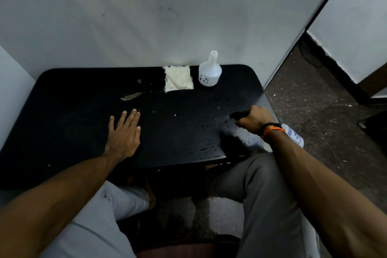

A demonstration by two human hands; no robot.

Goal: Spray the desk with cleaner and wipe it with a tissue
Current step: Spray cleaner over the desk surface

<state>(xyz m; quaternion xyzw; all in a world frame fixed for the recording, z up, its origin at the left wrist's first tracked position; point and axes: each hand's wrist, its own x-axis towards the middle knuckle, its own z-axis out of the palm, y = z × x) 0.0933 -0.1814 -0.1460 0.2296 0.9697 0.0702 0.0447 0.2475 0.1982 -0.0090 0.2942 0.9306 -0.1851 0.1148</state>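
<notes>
So on the left side, the left hand [123, 135] is lying flat on the black table [69, 115], palm down, fingers spread out and not gripping anything. Bare forearm runs back toward the camera over a grey trouser leg [100, 224].

A bit further back from that hand there's a tan scrape or smear [131, 96] on the table top, plus a small pale spot just behind it.

Moving to the middle, a folded white tissue [178, 78] sits flat at the back edge of the table, right up near the wall [125, 16]. Just beside it on the right stands a white plastic bottle [209, 72] with a narrow open neck and some dark marks on its side. It's upright, close to the tissue but I can't tell if they actually touch.

Then the right side: the table surface there is wet, lots of little droplets [206, 144] shining near the front right corner. The right hand [254, 120] hangs over that corner, fingers curled tight around the black head of a spray bottle [295, 135], nozzle pointing left across the table. The bottle's white body with a printed label sticks out behind the wrist, tilted, off past the table edge. There's an orange and black band [272, 129] on that wrist.

Off to the far right is speckled grey floor [318, 111].
</notes>
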